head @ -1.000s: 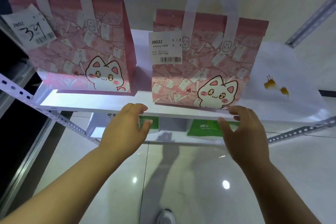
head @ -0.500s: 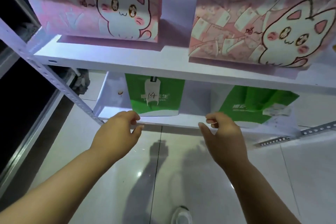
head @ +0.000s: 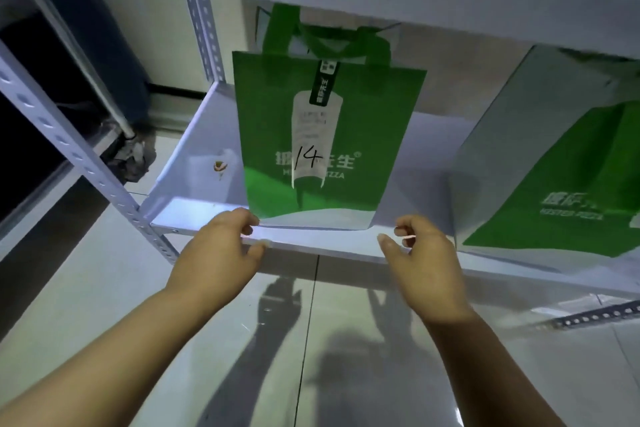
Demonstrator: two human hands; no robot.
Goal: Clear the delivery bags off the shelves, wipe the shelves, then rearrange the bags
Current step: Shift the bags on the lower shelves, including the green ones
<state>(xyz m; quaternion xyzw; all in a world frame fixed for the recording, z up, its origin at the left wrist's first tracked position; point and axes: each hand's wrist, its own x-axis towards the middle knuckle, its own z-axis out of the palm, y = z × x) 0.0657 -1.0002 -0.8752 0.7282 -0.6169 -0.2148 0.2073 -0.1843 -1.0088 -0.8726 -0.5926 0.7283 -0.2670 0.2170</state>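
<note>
- Fingers (head: 242, 222) loosely curled and empty; my left hand (head: 214, 253) and right hand (head: 422, 263) flank the green fabric tote bag (head: 329, 135) marked "14", upright at the white metal shelf's (head: 194, 218) front edge.
- Likely light and floppy: I'd grip both sides low.

**A pale room with a shining tiled floor**

We see a floor (head: 104, 305) of large pale glossy tiles, with a thin dark joint (head: 304, 340) running toward us and soft shadows lying on it. The wall (head: 162, 38) behind is plain cream, with a dark strip (head: 173, 88) along its foot. A white lower shelf (head: 194, 184) is fixed to a grey perforated post (head: 79, 156) at the left. Beyond this post the space is very dark.
</note>
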